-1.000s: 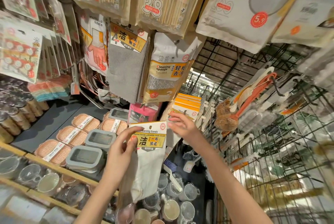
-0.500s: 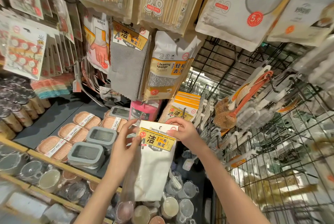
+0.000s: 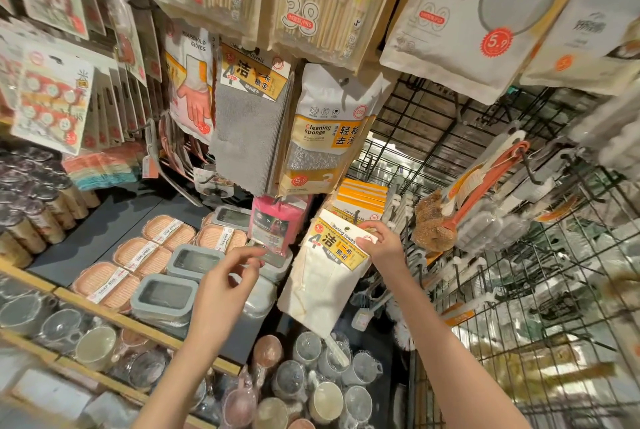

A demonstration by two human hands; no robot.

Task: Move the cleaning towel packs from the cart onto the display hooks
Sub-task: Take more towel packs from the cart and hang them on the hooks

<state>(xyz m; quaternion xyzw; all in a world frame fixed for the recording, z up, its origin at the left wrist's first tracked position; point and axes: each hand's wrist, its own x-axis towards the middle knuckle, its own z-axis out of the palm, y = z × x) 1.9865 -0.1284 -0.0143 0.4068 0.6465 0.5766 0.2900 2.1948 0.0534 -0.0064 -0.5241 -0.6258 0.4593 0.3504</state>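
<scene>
1. Right hand (image 3: 382,246) – pinching the white cleaning towel pack (image 3: 327,276) by its yellow header (5 o'clock from the hanging cleaning sponge pack (image 3: 320,137)).
2. Left hand (image 3: 227,285) – fingers loosely curled, holding nothing, at 9 o'clock from that pack.

Dark shelf (image 3: 104,231) runs from 9 o'clock toward centre. Directly on it: peach soap boxes (image 3: 138,255) in two rows, grey-lidded containers (image 3: 166,293) just beside them at 6 o'clock, cylindrical tubes (image 3: 41,217) packed at 9 o'clock. Wood-edged lower shelf (image 3: 114,317) below carries clear glass cups (image 3: 62,324). More cups (image 3: 325,390) cluster at 6 o'clock; their support is hidden.
</scene>
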